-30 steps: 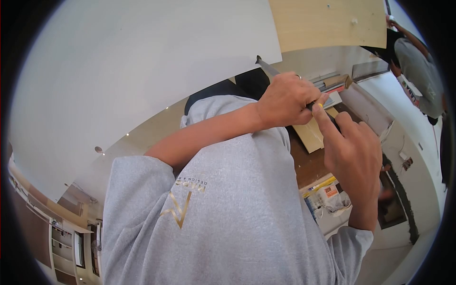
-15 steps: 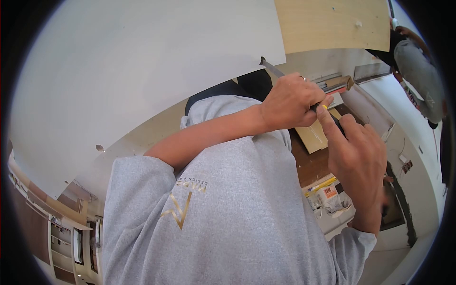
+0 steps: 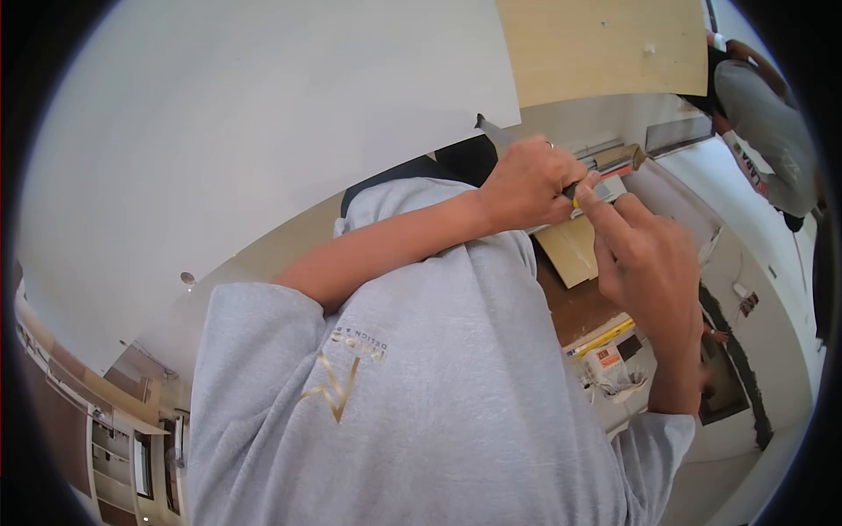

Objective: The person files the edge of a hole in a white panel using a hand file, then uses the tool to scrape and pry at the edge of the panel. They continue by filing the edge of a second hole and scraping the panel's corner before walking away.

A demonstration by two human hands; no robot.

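A long, narrow grey blade runs from a dark notch near the edge of the large white board. The tool's black-and-yellow handle shows between my two hands; its exact kind I cannot make out. My left hand, with a ring on one finger, is closed around the tool just behind the bare blade. Close behind it, my right hand is wrapped on the handle, its thumb and index finger near the yellow part. The rest of the handle is hidden in the right hand.
A pale wood-coloured panel adjoins the white board. Below lie flat cardboard-like pieces, a yellow level-like bar and a plastic bag with an orange label. Another person in a grey shirt is at the right.
My right hand has shifted slightly left and closed further over the handle, hiding the dark shaft seen before. The left hand keeps its hold. The view has shifted a little.
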